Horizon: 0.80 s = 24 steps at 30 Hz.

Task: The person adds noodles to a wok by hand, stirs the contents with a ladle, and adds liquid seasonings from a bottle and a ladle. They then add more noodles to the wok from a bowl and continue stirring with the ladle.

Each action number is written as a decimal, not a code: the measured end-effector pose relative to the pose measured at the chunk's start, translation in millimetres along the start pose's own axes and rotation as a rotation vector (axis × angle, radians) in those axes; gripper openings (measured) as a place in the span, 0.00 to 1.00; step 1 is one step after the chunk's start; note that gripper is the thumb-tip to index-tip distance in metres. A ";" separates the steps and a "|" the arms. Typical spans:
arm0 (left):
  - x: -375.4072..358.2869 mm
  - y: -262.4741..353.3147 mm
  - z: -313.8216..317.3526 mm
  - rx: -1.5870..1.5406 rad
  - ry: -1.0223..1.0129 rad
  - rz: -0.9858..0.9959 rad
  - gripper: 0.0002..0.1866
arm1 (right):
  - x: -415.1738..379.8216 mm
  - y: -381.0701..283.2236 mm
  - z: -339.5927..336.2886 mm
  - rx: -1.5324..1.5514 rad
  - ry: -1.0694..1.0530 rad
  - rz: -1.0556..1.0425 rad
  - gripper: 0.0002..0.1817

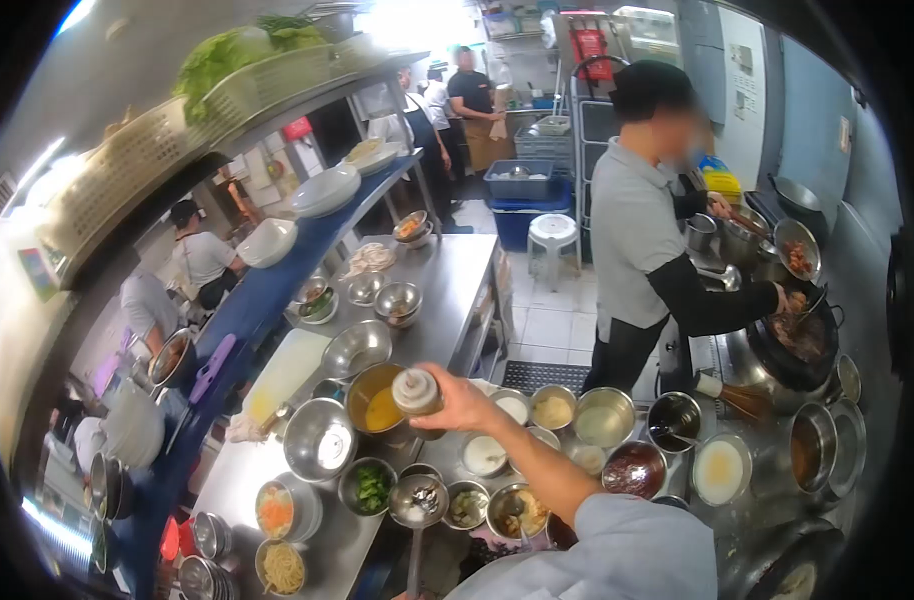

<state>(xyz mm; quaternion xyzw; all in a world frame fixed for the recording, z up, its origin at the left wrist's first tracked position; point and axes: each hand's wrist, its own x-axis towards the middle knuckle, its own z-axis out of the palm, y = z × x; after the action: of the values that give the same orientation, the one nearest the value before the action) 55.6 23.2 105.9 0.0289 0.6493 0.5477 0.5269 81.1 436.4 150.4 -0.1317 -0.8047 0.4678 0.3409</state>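
Note:
My right hand reaches across from the lower right, fingers closed around a bottle with a pale round top. It is beside a metal bowl of yellow liquid. Below it, a ladle with something white and dark in its bowl is over the counter, its handle running down to the bottom edge. Only a sliver of my left hand shows there, at the handle; its fingers are mostly cut off. Chopped greens sit in a bowl left of the ladle.
Bowls of sauces and a red-brown paste crowd the right counter. An empty metal bowl and noodles are to the left. A co-worker works at a wok. A white stool stands behind.

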 end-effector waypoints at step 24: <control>32.1 20.4 11.1 0.016 -0.335 -0.037 0.04 | -187.8 -11.7 15.0 -0.031 -0.255 0.384 0.49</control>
<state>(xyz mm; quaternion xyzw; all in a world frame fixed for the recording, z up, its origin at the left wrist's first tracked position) 38.3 58.6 101.8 0.1118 0.5573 0.5202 0.6375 209.8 320.6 75.4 -0.2274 -0.8086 0.5246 0.1389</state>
